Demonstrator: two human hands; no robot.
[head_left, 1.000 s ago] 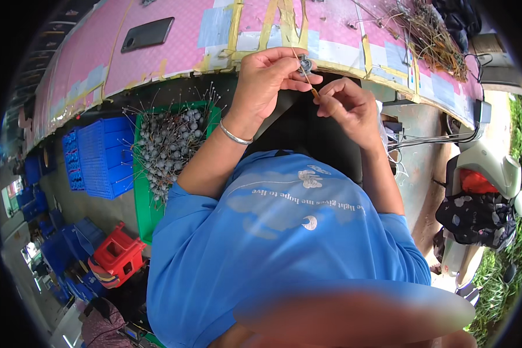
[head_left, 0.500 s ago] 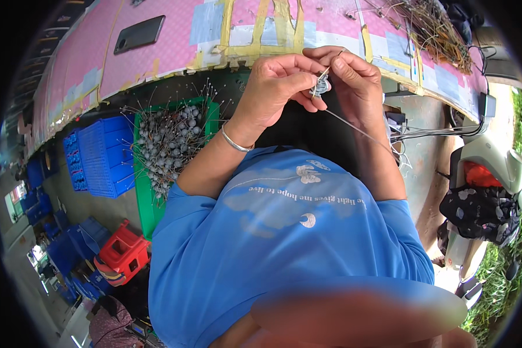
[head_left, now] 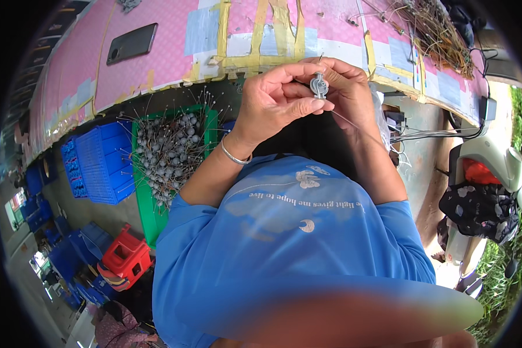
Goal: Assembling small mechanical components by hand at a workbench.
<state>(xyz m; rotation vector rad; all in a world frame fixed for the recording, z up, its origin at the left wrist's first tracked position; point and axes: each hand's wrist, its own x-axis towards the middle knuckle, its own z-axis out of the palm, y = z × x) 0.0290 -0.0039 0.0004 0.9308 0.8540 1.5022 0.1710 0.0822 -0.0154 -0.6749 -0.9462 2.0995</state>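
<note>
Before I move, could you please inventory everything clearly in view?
Round part: one, grey, upper centre
Thin wire: one, grey, trailing lower right
Table: one, pink, top
Phone: one, black, table's left
Wire bundle: one, brown, table's right
Crate: one, green, left
Ball-ended pieces: many, grey, in crate
Bins: several, blue, far left
Plastic object: one, red, lower left
Scooter: one, pale, right
Cloth: one, black patterned, on scooter
Plants: uncounted, green, right edge
Shirt: one, blue, centre
Bracelet: one, silver, left wrist
Left hand: one, pinching round part
Right hand: one, beside round part
</note>
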